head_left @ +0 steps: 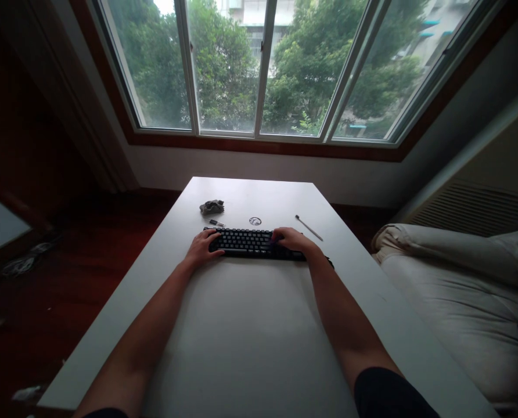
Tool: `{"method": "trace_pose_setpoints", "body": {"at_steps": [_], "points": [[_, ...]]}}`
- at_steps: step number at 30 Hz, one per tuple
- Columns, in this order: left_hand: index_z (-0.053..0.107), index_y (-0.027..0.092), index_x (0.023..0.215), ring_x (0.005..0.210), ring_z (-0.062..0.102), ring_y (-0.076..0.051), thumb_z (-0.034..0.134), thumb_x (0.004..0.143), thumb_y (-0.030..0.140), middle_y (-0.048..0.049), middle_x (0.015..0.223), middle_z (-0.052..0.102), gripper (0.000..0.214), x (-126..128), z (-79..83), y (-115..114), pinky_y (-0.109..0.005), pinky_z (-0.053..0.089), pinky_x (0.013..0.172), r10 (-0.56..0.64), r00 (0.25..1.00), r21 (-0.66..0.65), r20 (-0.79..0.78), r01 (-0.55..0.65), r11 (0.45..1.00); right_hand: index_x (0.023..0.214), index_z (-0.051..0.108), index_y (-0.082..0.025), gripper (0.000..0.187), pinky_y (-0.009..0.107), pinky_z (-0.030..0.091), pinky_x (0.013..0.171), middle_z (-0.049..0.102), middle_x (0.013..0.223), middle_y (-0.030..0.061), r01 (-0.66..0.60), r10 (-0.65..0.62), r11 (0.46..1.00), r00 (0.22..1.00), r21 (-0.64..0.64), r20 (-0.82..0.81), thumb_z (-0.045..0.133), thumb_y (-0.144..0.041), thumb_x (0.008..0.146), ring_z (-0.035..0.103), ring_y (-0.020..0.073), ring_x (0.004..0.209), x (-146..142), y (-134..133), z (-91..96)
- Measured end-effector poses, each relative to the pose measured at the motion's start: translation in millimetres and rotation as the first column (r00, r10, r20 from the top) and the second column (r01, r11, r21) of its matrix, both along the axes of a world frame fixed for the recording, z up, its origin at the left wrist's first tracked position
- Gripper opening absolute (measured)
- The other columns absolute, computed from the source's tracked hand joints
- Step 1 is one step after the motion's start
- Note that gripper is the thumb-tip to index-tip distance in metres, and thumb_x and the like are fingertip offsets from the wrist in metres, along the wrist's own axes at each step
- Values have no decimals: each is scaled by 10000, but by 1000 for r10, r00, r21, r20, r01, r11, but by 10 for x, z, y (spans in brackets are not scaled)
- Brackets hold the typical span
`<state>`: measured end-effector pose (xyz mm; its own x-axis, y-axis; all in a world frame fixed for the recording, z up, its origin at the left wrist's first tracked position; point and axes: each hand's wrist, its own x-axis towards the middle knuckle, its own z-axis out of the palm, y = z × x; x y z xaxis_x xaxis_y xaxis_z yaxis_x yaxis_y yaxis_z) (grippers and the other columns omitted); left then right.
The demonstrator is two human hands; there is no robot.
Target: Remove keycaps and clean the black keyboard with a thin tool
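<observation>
A black keyboard (245, 242) lies crosswise on the white table. My left hand (201, 247) grips its left end, the thumb near the front edge and the fingers toward the back. Over the right part of the keys, my right hand (289, 239) is closed, fingertips pinched down at the key tops. Something small and dark, with a purple tint, shows at those fingertips; its kind cannot be made out. The right hand and wrist hide the keys beneath them.
Behind the keyboard lie a crumpled grey cloth (212, 207), a small dark brush-like item (216, 223), a round wire-like item (255, 221) and a thin stick with a dark tip (310, 228). The white table (250, 325) narrows toward the window. A pale sofa (454, 302) stands right.
</observation>
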<state>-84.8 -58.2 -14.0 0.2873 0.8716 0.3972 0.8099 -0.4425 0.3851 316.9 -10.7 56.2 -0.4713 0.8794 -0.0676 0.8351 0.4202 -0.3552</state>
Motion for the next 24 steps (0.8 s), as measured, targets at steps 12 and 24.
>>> {"method": "trace_pose_setpoints", "body": {"at_steps": [12, 24], "points": [[630, 311, 1381, 1373, 483, -347, 745, 792, 598, -81, 1494, 525, 665, -35, -62, 59, -539, 373, 1191, -17, 1000, 17, 9, 17, 1000, 1034, 717, -223, 185, 258, 467, 790, 741, 1063, 56, 391, -346, 895, 913, 216, -218, 630, -227, 871, 672, 182, 917, 465, 35, 112], [638, 290, 1372, 1350, 501, -348, 752, 793, 588, -92, 1473, 543, 661, -17, -45, 49, -540, 381, 1184, -20, 1000, 29, 3, 20, 999, 1051, 680, -205, 175, 316, 450, 781, 598, 1134, 121, 701, -647, 609, 710, 372, -278, 544, -250, 951, 609, 215, 891, 686, 73, -106]]}}
